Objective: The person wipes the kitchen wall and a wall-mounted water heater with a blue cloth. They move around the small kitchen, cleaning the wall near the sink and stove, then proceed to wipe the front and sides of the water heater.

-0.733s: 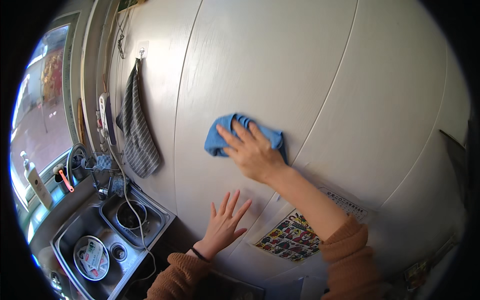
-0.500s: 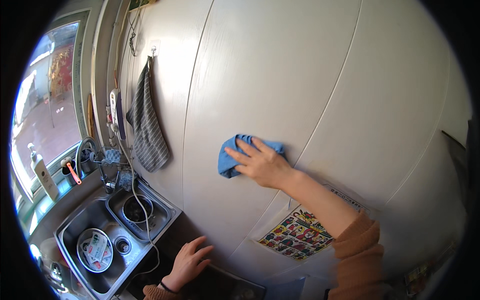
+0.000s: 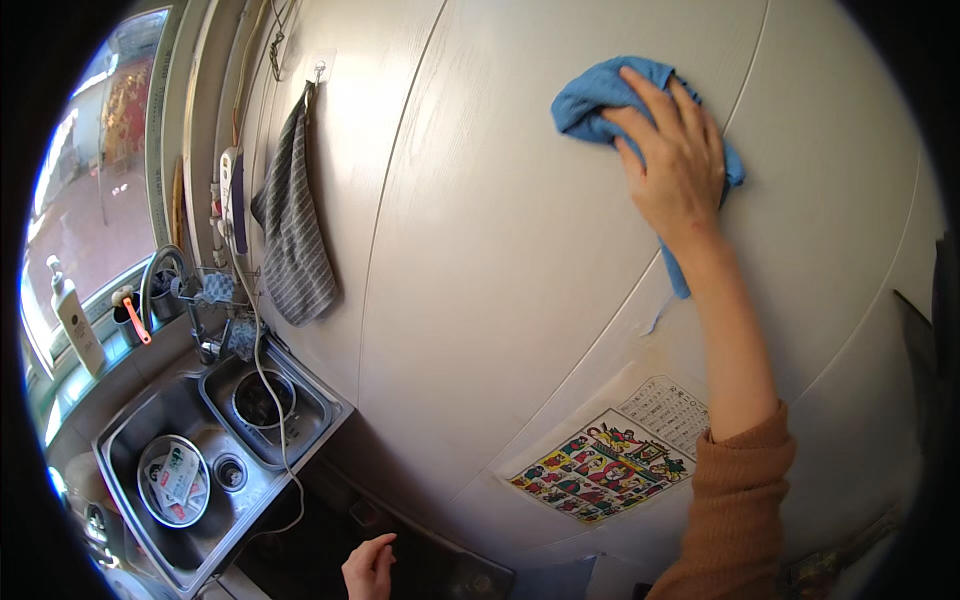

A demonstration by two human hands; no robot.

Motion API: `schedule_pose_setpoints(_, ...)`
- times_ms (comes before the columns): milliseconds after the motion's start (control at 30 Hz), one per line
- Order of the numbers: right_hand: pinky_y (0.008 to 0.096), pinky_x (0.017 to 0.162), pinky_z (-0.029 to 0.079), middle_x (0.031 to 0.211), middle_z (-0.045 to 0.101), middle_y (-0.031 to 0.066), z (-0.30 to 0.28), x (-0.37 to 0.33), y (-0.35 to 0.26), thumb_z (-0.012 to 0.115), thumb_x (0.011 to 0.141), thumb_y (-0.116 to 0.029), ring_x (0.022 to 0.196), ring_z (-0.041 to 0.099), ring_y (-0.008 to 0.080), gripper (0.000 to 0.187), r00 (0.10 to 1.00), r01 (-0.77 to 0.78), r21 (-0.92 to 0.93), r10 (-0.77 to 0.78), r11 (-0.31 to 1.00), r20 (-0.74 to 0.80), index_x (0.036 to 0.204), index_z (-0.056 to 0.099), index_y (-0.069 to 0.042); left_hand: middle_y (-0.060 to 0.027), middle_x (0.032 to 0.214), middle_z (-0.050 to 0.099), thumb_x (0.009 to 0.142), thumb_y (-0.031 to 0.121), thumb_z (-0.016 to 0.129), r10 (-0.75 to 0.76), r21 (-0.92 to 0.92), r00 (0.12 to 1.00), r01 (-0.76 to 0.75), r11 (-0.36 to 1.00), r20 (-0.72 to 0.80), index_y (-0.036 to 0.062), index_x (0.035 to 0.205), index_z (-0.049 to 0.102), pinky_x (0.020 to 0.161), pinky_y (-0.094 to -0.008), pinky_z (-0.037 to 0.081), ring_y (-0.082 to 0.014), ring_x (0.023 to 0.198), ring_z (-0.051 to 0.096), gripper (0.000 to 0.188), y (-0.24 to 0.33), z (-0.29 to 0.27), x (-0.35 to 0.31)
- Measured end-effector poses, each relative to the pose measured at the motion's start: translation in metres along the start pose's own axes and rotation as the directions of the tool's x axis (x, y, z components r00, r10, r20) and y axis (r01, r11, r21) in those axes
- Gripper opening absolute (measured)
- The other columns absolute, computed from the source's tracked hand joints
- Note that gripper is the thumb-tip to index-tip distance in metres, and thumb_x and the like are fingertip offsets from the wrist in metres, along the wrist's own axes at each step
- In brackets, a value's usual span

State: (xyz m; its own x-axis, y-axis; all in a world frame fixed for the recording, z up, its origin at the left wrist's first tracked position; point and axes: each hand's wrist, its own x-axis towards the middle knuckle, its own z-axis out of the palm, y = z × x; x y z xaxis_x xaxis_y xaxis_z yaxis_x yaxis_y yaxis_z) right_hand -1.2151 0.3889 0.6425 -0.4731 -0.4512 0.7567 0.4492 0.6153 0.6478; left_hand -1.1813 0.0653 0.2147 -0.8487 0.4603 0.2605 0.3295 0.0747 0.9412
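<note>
Blue cloth [image 3: 605, 95] lies against the pale wall panel [image 3: 490, 240], directly under my right hand [image 3: 678, 165]. Splayed fingers grasp it from above, fingertips toward its upper edge. Long axis of the bunched part: upper left to lower right, across my fingers; one loose tail hangs left of my wrist. Left hand [image 3: 368, 570]: low, well apart, loosely curled; contents, if any, cannot tell.

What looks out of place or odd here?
Mainly the white cord: it hangs across the smaller sink basin, an odd spot if it's electrical. Also, on the wall below the blue cloth under the right hand, a small strip seems to stick out, perhaps peeling tape.
</note>
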Motion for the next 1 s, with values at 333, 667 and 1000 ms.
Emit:
schedule_pose_setpoints(333,0.0531,0.109,0.03,0.138,0.052,-0.0033,-0.035,-0.011,0.003,0.069,0.08,-0.011,0.131,0.043,0.0248,0.023,0.949,0.115,0.067,-0.13,0.991,0.289,0.102,0.072,-0.02,-0.0055,0.083,0.061,0.081,-0.002,0.068,0.177,-0.139,0.968,-0.154,0.978,0.178,0.0092,0.128,0.057,0.057,-0.0275,0.046,-0.0157,0.059,0.053,0.05,0.014,0.02,-0.005)
schedule_pose_setpoints(667,0.0539,0.112,0.026,0.146,0.044,-0.0031,-0.037,-0.022,-0.001,0.073,0.078,-0.014,0.134,0.039,0.0295,0.029,0.931,0.019,0.097,-0.053,0.995,0.362,0.106,0.07,-0.018,-0.0077,0.097,0.067,0.078,0.008,0.073,0.047,-0.036,0.937,-0.037,0.999,0.347,0.0098,0.129,0.055,0.064,-0.0297,0.051,-0.0214,0.072,0.065,0.055,0.002,0.013,-0.011)
schedule_pose_setpoints(1000,0.0585,0.113,0.023,0.143,0.047,-0.0059,-0.038,0.002,0.01,0.073,0.077,-0.014,0.131,0.044,0.0233,0.028,0.944,0.005,-0.055,0.014,0.998,0.329,0.105,0.07,-0.018,-0.0077,0.09,0.064,0.079,0.002,0.069,0.229,-0.006,0.921,-0.239,0.971,0.314,0.0088,0.125,0.058,0.06,-0.0318,0.049,-0.0203,0.064,0.058,0.048,0.001,0.014,-0.022)
